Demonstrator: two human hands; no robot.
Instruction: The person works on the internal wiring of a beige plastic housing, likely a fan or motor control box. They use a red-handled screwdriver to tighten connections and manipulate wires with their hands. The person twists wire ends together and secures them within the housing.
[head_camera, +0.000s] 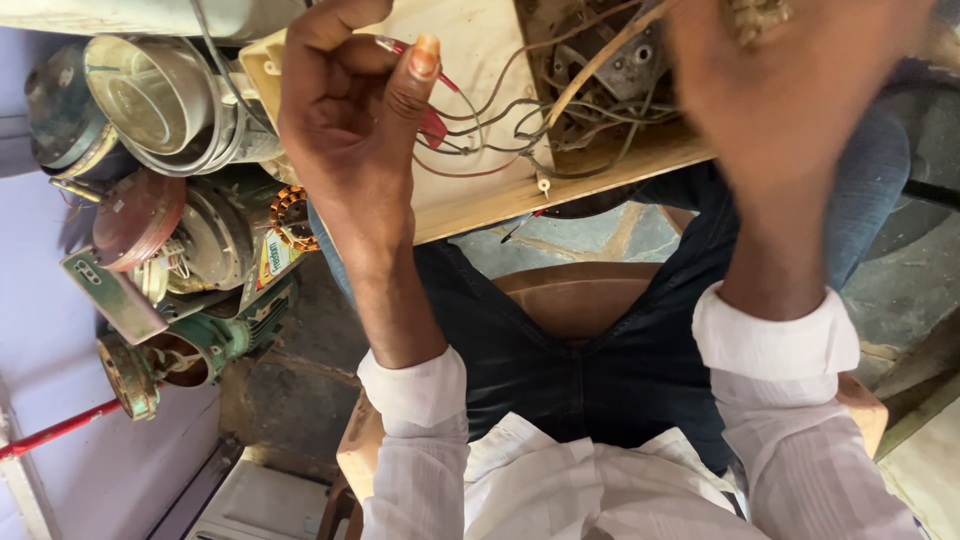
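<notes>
Far left, 9 to 10 o'clock: heap of old motor parts (170, 250) on the floor, with round metal housings (150, 100), a green motor body (215, 340) and a copper-wound stator (292, 215). A red rod (55, 430) lies at 8 o'clock.

Left hand (350, 110), 11 o'clock: closed narrow, thumb and forefinger pinching a thin red wire (445, 80). The wire runs right into a tangle of grey and red leads (500, 130) lying on the pale wooden surface (470, 190).

Centre, 12 to 1 o'clock: the leads end at a dismantled motor assembly (610, 70) sitting on the surface, partly behind the right hand.

Right hand (780, 90), 1 o'clock: raised close to the camera and blurred. Something pale shows at its fingertips, but I cannot tell whether the hand is closed on it.

Risks (judgement): a pull on the red wire could snag the tangle and drag or tear neighbouring leads at the motor. The surface rests across the knees, so a shift of the legs could tip it toward the floor. The blurred right hand blocks sight of the motor, so contact there would be blind.

Edges and room: the near edge of the surface crosses just beyond the lap, and the leads lie close to it. The scrap heap crowds the left side. Open floor (560, 240) shows between the knees and at the right.
</notes>
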